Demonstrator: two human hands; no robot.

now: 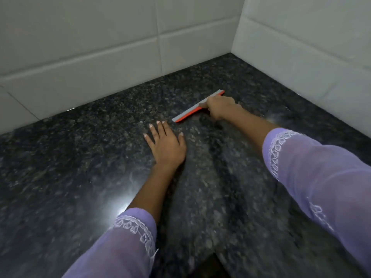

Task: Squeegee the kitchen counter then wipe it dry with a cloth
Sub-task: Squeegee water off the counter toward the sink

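Observation:
A grey and orange squeegee (188, 113) lies with its blade on the dark speckled granite counter (80, 157), toward the far corner. My right hand (219, 106) is shut on the squeegee's handle, which the fingers hide. My left hand (165, 145) rests flat on the counter, palm down and fingers spread, just left of and nearer than the blade's left end, not touching it. Both arms wear lilac sleeves with white lace trim. No cloth is in view.
White tiled walls (100, 57) meet the counter at the back and on the right (311, 47), forming a corner at the upper right. A bright light glare sits on the counter near my left sleeve (114, 211).

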